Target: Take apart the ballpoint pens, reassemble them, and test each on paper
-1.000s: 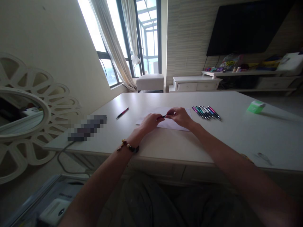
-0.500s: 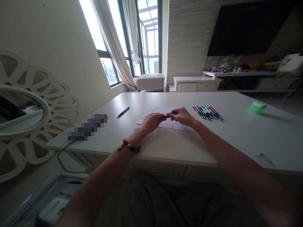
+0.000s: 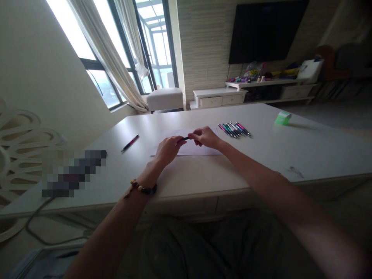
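Between my two hands is a dark pen (image 3: pixel 186 138), held level just above a sheet of white paper (image 3: pixel 197 150). My left hand (image 3: pixel 169 149) is closed on one end of it, thumb and fingers pinched together. The other end is pinched by my right hand (image 3: pixel 205 137). Most of the pen is hidden by fingers, so its full shape does not show. Just right of the paper lies a row of several pens (image 3: pixel 235 130) with pink, green, white and dark barrels. A single pink and black pen (image 3: pixel 130 143) rests by itself to the left.
A pixelated dark object (image 3: pixel 77 174) with a cable lies at the table's left. A green and white box (image 3: pixel 283 118) stands toward the back right. The white table (image 3: pixel 180 174) has its front edge close to my lap. Smudge-like marks show at front right.
My view has turned to the right, so everything appears shifted left. Both hands still grip the dark pen, and slightly more of it shows between the fingers.
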Tool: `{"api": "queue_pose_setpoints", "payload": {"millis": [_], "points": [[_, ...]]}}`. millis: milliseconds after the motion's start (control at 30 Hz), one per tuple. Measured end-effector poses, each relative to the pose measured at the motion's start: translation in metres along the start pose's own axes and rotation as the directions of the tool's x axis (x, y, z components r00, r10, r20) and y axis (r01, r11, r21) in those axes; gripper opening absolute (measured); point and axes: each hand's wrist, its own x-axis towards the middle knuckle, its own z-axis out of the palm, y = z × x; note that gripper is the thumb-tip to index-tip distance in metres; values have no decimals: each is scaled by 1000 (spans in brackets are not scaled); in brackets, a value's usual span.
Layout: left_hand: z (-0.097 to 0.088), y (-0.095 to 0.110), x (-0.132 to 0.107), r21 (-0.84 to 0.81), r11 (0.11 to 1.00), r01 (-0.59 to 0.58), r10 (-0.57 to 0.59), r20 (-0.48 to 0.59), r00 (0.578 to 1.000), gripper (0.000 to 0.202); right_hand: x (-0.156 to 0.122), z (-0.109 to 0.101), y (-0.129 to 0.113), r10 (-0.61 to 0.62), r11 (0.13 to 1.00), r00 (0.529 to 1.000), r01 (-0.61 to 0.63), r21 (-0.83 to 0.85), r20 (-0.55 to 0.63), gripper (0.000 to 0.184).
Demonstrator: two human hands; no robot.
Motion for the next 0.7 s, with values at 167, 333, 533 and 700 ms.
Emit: {"api": "queue_pose_setpoints", "payload": {"millis": [167,333,533,700], "points": [[-3,3,2,37,999,3,-3,10,1000,30,2,-2,2,7,1000,999,-7,-7,36,49],[-4,2,2,9,999,34,-34,-10,999,31,2,-4,2,-29,998,999,27,52,25,42],[-1,-1,1,6,1000,2,-2,-28,1000,31,0,-1,2,2,1000,999,-3,29,33,53],[1,-1,1,-3,1000,-13,13,-10,1000,32,0,-1,2,28,998,999,-30,58,36,53]]}}
